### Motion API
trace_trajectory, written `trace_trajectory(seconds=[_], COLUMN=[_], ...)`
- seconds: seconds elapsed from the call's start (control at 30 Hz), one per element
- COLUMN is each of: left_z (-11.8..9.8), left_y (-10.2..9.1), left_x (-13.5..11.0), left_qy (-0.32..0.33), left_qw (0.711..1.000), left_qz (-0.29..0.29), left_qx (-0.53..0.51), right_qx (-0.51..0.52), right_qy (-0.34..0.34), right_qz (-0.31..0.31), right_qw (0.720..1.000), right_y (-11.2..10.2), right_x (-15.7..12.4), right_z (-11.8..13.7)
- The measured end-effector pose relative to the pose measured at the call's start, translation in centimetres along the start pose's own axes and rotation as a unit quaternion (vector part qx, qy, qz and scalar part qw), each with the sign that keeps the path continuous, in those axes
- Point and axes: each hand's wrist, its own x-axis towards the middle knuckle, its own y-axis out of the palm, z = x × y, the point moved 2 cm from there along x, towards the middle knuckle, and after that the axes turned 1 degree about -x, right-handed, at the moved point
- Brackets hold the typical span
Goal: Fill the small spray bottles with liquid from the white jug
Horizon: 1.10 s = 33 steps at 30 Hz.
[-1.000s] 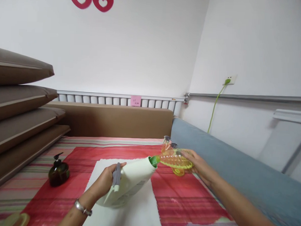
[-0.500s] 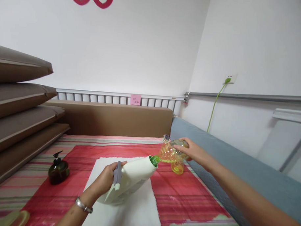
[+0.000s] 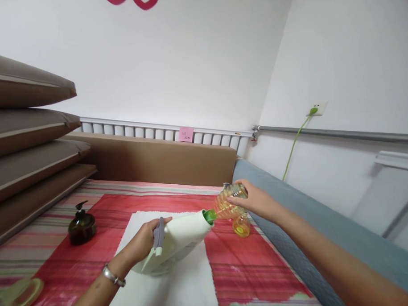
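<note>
A large white jug (image 3: 184, 232) leans with its mouth up to the right. Inside that mouth sits a green spout or funnel (image 3: 210, 216). My left hand (image 3: 147, 240) is closed around the jug's grey handle (image 3: 159, 234). My right hand (image 3: 251, 200) grips a clear ribbed plastic bottle (image 3: 226, 205) tipped neck-down, its neck at the green piece. A little yellow liquid shows near the bottle's neck. Behind and below this bottle stands another clear bottle (image 3: 241, 228) with yellow at its base, partly hidden.
A dark pump bottle (image 3: 82, 225) stands left on the red cloth (image 3: 253, 266). A white mat (image 3: 192, 286) lies under the jug. A pale yellow lid-like thing (image 3: 25, 292) is at lower left. Brown cushions (image 3: 40, 151) are stacked left; a blue padded edge (image 3: 302, 219) borders the right.
My right hand has tipped the clear bottle more steeply and moved it slightly left, toward the jug's mouth. Less yellow liquid shows in its neck. The jug stays nearly still.
</note>
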Motion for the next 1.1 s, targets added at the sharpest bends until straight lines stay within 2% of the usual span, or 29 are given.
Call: trace_trajectory(seconds=[0.13, 0.3, 0.43, 0.53, 0.6, 0.67, 0.73, 0.87, 0.93, 1.0, 1.1], left_z=[0.7, 2.1, 3.7, 4.9, 5.8, 6.8, 7.6, 8.7, 8.8, 8.9, 8.8], left_y=[-0.4, -2.0, -3.8, -5.0, -5.7, -6.4, -7.0, -7.9, -8.0, -8.0, -8.0], left_x=[0.0, 0.2, 0.2, 0.2, 0.1, 0.0, -0.1, -0.7, -1.0, -1.1, -1.1], left_qy=[0.003, 0.053, 0.059, 0.049, 0.038, 0.029, 0.02, -0.001, -0.013, -0.022, -0.031], left_qw=[1.0, 0.995, 0.991, 0.993, 0.995, 0.995, 0.994, 0.991, 0.99, 0.988, 0.988], left_qz=[0.008, -0.015, -0.042, -0.065, -0.079, -0.093, -0.111, -0.134, -0.143, -0.152, -0.15], left_qx=[0.015, 0.078, 0.115, 0.089, 0.055, 0.024, 0.007, -0.002, -0.009, -0.017, -0.034], right_qx=[-0.032, -0.016, 0.11, 0.262, 0.374, 0.485, 0.594, 0.759, 0.798, 0.813, 0.811], right_qy=[-0.043, -0.09, -0.056, 0.016, 0.061, 0.083, 0.094, 0.123, 0.143, 0.169, 0.216], right_qz=[0.016, 0.034, 0.023, 0.04, 0.054, 0.067, 0.073, 0.099, 0.124, 0.152, 0.176], right_qw=[0.998, 0.995, 0.992, 0.964, 0.924, 0.868, 0.795, 0.632, 0.571, 0.536, 0.514], right_y=[-0.6, -1.0, 0.5, 3.0, 5.1, 7.2, 9.1, 12.8, 14.9, 17.1, 20.2], right_x=[-0.9, -1.8, -1.8, -1.6, -1.6, -1.5, -1.6, -2.7, -4.1, -5.8, -8.6], right_z=[2.1, 3.9, 3.8, 3.0, 2.6, 2.2, 2.0, 2.3, 2.5, 2.6, 2.0])
